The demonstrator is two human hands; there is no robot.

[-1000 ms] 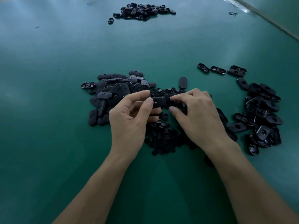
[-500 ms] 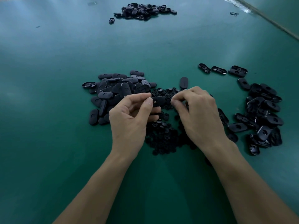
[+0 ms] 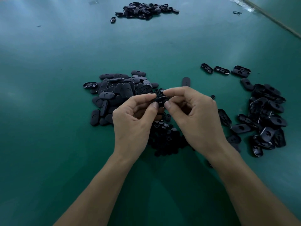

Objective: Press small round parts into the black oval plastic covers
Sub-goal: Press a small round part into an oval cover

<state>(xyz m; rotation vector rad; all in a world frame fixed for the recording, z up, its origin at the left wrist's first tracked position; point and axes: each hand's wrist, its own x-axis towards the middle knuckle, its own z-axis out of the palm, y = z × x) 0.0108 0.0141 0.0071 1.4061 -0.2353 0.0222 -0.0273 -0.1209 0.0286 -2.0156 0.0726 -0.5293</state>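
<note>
Pinched between thumb and forefinger of our left grip (image 3: 132, 121) and our right grip (image 3: 198, 118), one black oval cover (image 3: 160, 100) hangs above the worktop (image 3: 48, 111), between the two hands; both grips are closed on it, one at each end. We judge that holding it from both ends steadies it so a thumb can push a round part home, though whether a part is already seated in it we cannot tell, since the fingertips (image 3: 155, 105) hide it. Directly beneath lies the heap of small round parts (image 3: 166, 137), kept close so the right grip need only dip for the next one. Just to the left sits a pile of matte covers (image 3: 117, 93), mostly smooth face up, which we take for the untouched stock; to the right a looser pile of covers (image 3: 267, 115) lies hollow side up, likely the finished ones. One lone cover (image 3: 186, 81) lies just beyond the held one, and a further heap (image 3: 145, 9) rests well apart at the far side.
</note>
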